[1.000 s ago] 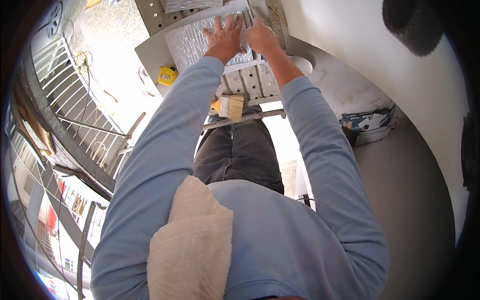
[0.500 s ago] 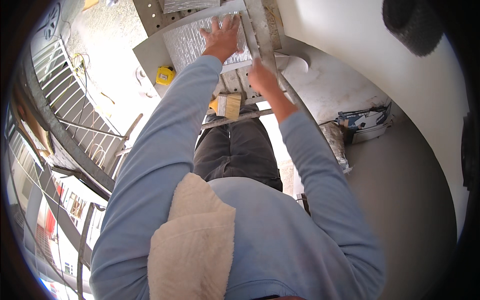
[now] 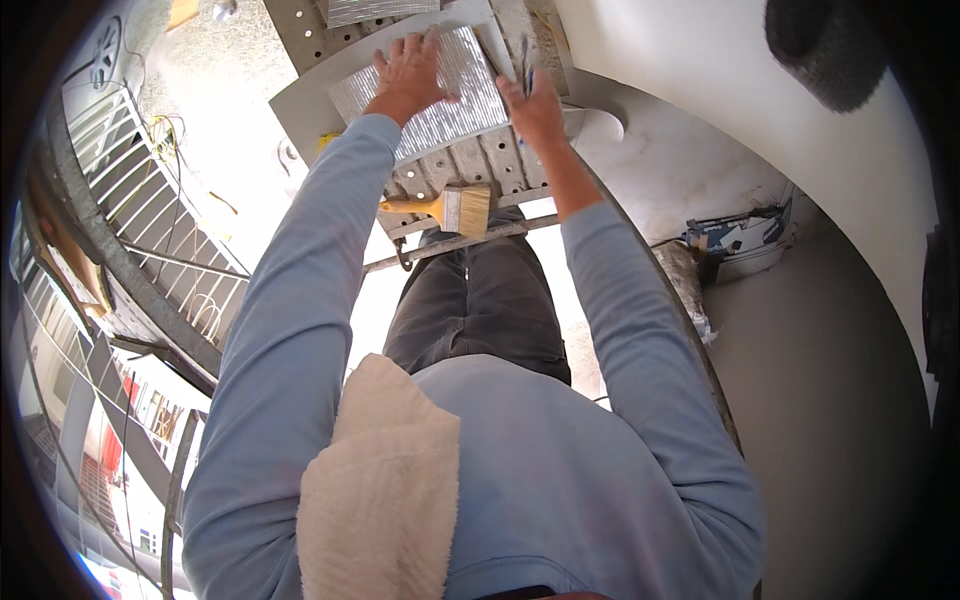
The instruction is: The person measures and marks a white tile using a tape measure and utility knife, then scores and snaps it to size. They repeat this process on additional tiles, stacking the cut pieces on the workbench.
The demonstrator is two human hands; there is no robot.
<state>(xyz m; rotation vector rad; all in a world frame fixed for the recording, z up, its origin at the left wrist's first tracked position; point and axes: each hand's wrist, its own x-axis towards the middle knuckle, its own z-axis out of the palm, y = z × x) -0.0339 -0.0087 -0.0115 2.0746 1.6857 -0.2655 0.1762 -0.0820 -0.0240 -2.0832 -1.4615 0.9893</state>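
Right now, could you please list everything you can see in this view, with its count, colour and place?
ribbed sheet: one, silvery, flat on the perforated platform, top centre
perforated platform: one, grey metal, under the sheet
paintbrush: one, wooden handle and pale bristles, on the platform's near edge
tube: one, grey metal, just below the brush
bucket: one, white, holding scraps, on the floor at right
railing: one, white metal, far below at left
towel: one, off-white, over the person's left shoulder
left hand: flat, pressing on the sheet
right hand: at the sheet's right edge, gripping a thin dark tool
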